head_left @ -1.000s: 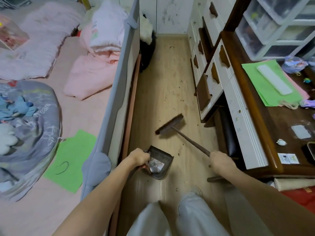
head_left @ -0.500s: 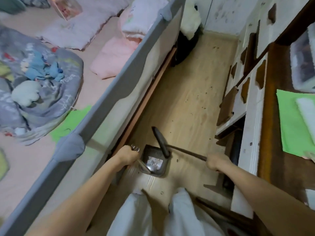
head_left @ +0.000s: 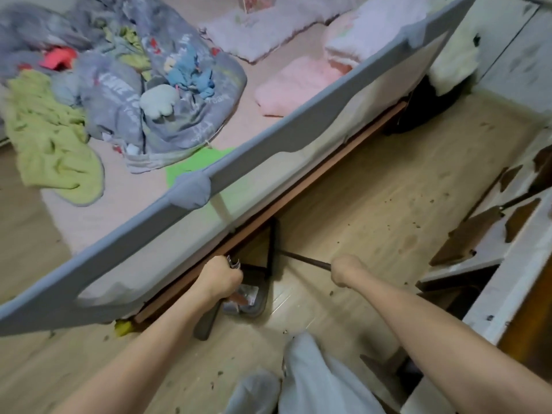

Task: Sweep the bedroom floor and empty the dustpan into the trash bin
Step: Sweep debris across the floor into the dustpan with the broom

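My left hand (head_left: 219, 277) grips the handle of a dark dustpan (head_left: 254, 297), which sits on the wooden floor (head_left: 373, 210) beside the bed's wooden base. Something pale and crumpled lies in the pan. My right hand (head_left: 346, 268) grips the thin dark handle of a broom (head_left: 304, 259). The broom's dark head (head_left: 273, 248) stands on edge just above the dustpan's mouth, close to the bed frame. Dark crumbs are scattered over the floor to the right and near my feet.
A grey padded bed rail (head_left: 268, 150) runs diagonally on the left, with blankets and clothes on the bed behind it. A white drawer unit with brown handles (head_left: 490, 231) stands on the right. A dark bag (head_left: 430, 109) sits at the far end of the aisle. My legs (head_left: 313, 380) fill the bottom.
The broom head has been drawn back from the open floor to the dustpan's mouth by the bed frame. My view has swung left toward the bed. Both hands keep their hold.
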`<state>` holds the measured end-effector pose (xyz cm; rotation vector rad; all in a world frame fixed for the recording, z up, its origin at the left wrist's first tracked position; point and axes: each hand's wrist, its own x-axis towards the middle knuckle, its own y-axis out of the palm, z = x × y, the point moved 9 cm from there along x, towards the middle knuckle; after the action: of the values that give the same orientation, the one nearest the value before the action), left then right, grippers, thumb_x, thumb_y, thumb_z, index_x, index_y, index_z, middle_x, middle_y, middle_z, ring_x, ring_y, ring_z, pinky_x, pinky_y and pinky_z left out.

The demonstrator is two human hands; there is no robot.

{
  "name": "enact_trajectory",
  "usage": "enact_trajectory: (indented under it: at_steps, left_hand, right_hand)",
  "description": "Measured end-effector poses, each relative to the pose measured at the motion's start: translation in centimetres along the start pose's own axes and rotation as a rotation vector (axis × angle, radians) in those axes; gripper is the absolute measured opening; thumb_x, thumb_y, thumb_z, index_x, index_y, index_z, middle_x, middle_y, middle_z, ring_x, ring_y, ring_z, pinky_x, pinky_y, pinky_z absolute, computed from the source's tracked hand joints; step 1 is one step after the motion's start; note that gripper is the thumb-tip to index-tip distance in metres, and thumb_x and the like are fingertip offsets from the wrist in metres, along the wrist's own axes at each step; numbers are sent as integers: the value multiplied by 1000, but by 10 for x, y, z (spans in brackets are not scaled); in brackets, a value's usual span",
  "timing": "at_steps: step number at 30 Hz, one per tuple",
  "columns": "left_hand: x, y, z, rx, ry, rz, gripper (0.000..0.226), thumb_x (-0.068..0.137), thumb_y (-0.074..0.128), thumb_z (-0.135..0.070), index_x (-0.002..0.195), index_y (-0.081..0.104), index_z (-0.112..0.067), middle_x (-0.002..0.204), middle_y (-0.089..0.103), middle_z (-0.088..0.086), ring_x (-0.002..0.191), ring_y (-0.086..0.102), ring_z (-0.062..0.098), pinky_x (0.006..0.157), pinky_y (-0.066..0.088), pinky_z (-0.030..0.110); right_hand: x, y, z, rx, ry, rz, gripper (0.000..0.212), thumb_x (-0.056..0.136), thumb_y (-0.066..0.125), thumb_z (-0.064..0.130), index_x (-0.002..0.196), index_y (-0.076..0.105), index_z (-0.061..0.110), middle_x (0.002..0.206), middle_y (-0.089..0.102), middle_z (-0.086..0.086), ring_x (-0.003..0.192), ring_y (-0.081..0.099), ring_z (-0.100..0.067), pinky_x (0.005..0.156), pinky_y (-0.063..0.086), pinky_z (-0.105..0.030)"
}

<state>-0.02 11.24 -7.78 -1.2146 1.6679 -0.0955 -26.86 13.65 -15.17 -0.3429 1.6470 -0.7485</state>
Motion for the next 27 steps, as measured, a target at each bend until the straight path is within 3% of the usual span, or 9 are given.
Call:
enact_trajectory:
  at_steps: [3, 5, 7, 11, 13, 15, 18, 22, 27]
  left_hand:
    - [-4, -5, 26, -51, -49, -37, 29, 86, 49, 2, 59, 45, -9, 55, 51, 7, 50, 54, 17, 45, 38, 25]
    - [-5, -7, 38, -84, -77, -76, 20, 85, 50, 3, 68, 50, -7, 68, 59, 13, 63, 63, 25, 49, 46, 30]
    - [-1, -9, 51, -103, -102, -127, 11, 84, 50, 2, 79, 53, -7, 85, 64, 17, 77, 66, 30, 55, 50, 34]
    - [9, -1, 63, -225, -102, -88, 22, 90, 49, 0, 108, 48, -12, 90, 62, 10, 68, 70, 20, 47, 52, 26]
    - [15, 3, 62, -283, -106, -25, 25, 90, 48, 3, 112, 49, -9, 86, 61, 8, 62, 68, 18, 49, 55, 26]
    - [26, 6, 61, -376, -128, 14, 26, 90, 47, 7, 113, 52, -5, 81, 60, 10, 52, 63, 17, 47, 52, 25]
    - [45, 1, 60, -485, -163, -88, 27, 89, 46, 8, 111, 57, -3, 69, 57, 11, 38, 54, 8, 38, 44, 18]
    - [66, 3, 52, -742, -217, -198, 25, 91, 42, 9, 110, 55, 0, 71, 52, 14, 31, 48, 5, 35, 37, 14]
    - [85, 11, 27, -760, -222, -191, 20, 92, 38, 4, 104, 51, -6, 87, 53, 14, 33, 49, 7, 37, 36, 16]
  right_hand:
    - [-1, 17, 12, 44, -4, 27, 35, 93, 47, 12, 127, 56, 10, 112, 65, -9, 101, 65, -25, 66, 53, -29]
    - [-2, 30, 18, 98, 0, 46, 34, 93, 45, 9, 125, 56, 8, 86, 63, -7, 77, 65, -23, 48, 45, -26]
    - [7, 44, 29, 152, -5, 63, 33, 94, 41, 6, 122, 57, 5, 67, 53, -6, 61, 59, -21, 44, 45, -27]
    - [33, 62, 56, 221, -32, 56, 27, 98, 37, 10, 114, 58, 5, 71, 55, -9, 46, 47, -18, 36, 34, -21]
    - [51, 63, 70, 258, -76, 32, 31, 98, 38, 13, 122, 56, 2, 93, 61, -12, 57, 51, -22, 42, 37, -24]
    - [73, 68, 89, 254, -128, 36, 33, 98, 39, 14, 125, 56, 3, 114, 63, -17, 87, 63, -31, 64, 51, -31]
    - [103, 75, 111, 214, -186, 30, 37, 95, 40, 12, 129, 54, 13, 119, 61, -14, 108, 60, -32, 86, 50, -33]
    - [130, 72, 110, 92, -166, -19, 48, 95, 36, 8, 139, 45, 25, 128, 56, -7, 120, 54, -26, 94, 45, -31]
    - [140, 61, 73, 91, -66, -49, 48, 94, 35, 7, 139, 43, 23, 128, 56, -6, 120, 53, -26, 93, 47, -34]
